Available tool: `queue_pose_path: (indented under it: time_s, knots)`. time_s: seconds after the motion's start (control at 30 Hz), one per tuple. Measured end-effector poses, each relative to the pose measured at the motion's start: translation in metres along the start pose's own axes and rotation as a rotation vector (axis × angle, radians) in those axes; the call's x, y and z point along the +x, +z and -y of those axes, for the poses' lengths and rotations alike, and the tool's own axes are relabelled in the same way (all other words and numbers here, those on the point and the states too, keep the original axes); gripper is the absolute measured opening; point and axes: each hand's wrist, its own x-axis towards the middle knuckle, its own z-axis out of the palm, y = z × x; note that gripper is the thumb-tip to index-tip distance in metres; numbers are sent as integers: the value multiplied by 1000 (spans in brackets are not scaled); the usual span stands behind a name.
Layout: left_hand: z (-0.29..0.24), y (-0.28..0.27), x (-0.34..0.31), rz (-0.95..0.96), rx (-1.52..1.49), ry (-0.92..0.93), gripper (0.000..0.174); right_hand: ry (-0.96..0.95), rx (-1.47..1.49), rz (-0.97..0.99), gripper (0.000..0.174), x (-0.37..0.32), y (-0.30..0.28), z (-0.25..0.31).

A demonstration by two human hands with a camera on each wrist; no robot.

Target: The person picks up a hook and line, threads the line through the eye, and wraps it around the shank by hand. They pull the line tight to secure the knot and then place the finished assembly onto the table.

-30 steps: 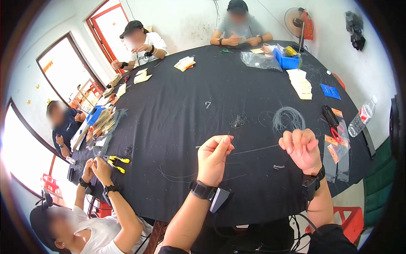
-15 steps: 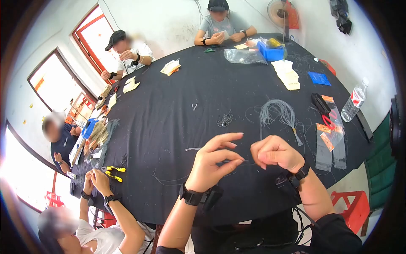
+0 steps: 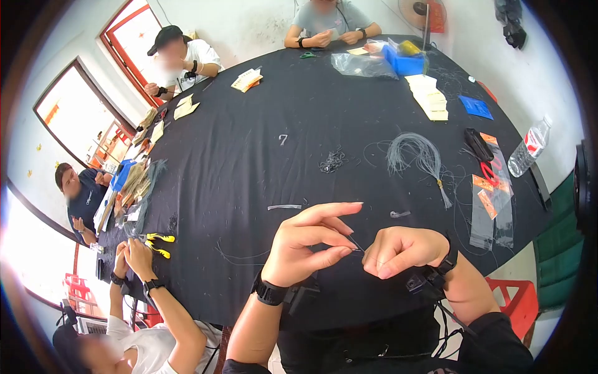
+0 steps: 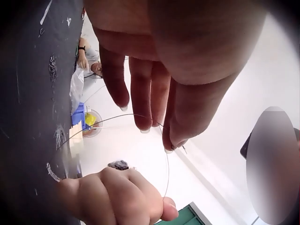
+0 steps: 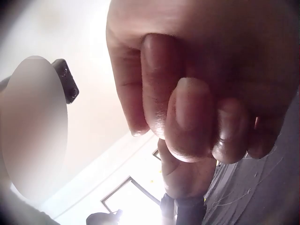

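Between my two hands runs a thin fishing line (image 4: 168, 176), which also arcs away to the left in the left wrist view. My left hand (image 3: 305, 243) pinches it between thumb and forefinger, the other fingers extended. A tiny dark metal tip (image 4: 184, 150) pokes out at those fingertips; most of it is hidden. Just to the right, my right hand (image 3: 405, 250) is curled with the line at its thumb. Its bent fingers (image 5: 190, 122) fill the right wrist view. Beyond the hands lies a bundle of line (image 3: 414, 156), beside a pile of small dark pieces (image 3: 332, 162).
Short clear strips (image 3: 284, 207) lie on the black tablecloth (image 3: 218, 168). To the right are plastic packets (image 3: 483, 227), red-handled scissors (image 3: 489, 174) and a water bottle (image 3: 529, 148). Yellow-handled pliers (image 3: 159, 244) lie left by a neighbour's hands (image 3: 134, 258). Other people sit around.
The line was stretched between widely spaced hands; the right hand has moved left, close to the left one, and curled tighter. The left hand's upper fingers have spread, and both hands are lower.
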Motion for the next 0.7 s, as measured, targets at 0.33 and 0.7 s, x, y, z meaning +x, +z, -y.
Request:
queue_pose_path:
  time_s: [0.33,0.7]
  knots:
    - [2,1,0,1,-38,19,7,-37,-23,27,51,0,1,5]
    - [-2,5,0,-106,125,-25,10,113,-176,-461,46,-2,-1,13]
